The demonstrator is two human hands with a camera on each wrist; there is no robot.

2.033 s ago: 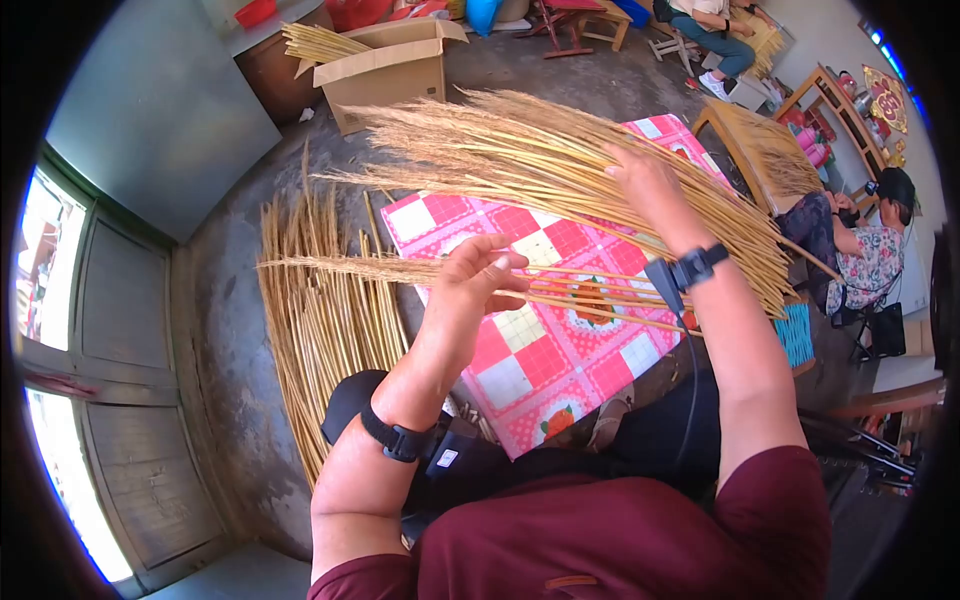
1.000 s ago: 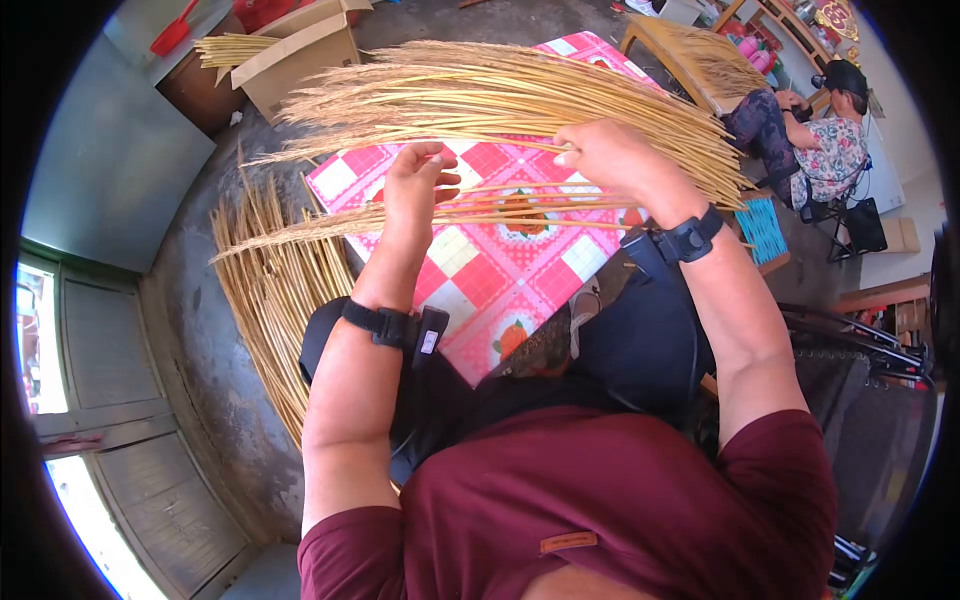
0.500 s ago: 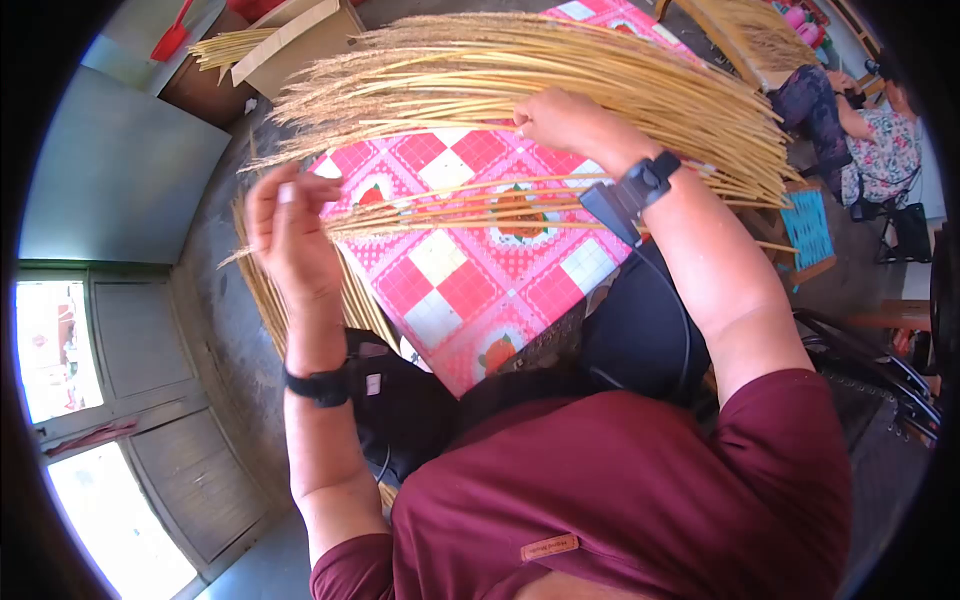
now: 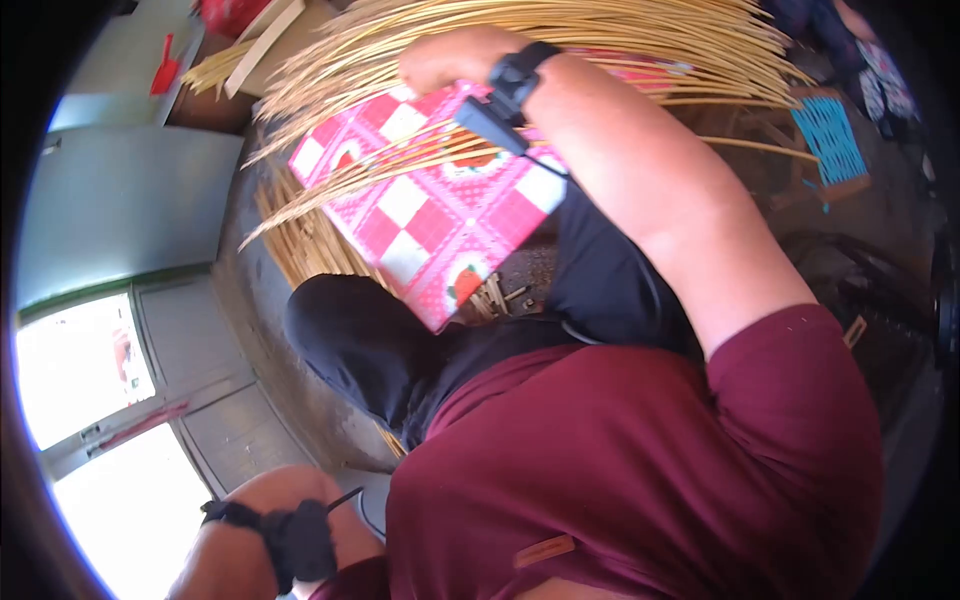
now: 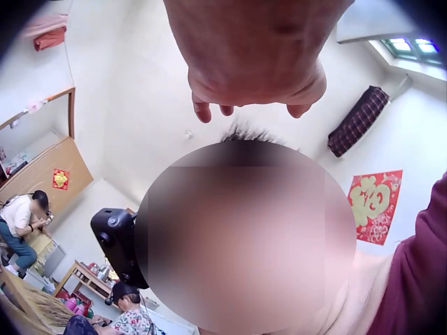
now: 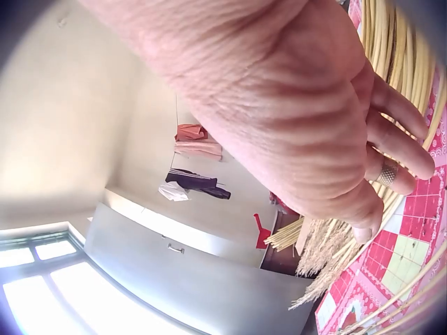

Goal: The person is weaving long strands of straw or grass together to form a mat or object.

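My right hand point(image 4: 450, 60) lies over the near edge of a wide bundle of dried reed stalks point(image 4: 640, 30) with feathery plumes. In the right wrist view its fingers point(image 6: 401, 143) spread across the stalks, one wearing a ring, the thumb lower down. A few separate reeds point(image 4: 350, 180) rest nearer me on the pink checked tablecloth point(image 4: 430, 225). My left hand point(image 5: 258, 63) is raised over the top of the head, its relaxed fingertips hanging close above the hair and nothing in them. The head view has only the bent left forearm, the hand being hidden.
More reeds point(image 4: 300, 235) lie on the floor left of the table. A cardboard box point(image 4: 262, 45) holds cut stalks at the back left, near a red dustpan point(image 4: 165, 70). A blue woven stool point(image 4: 828, 140) stands right. Two other people sit across the room.
My left hand has left the plume ends of the separate reeds and gone up to the head. My right hand has slid leftward along the bundle toward the plumes. The view has tilted down.
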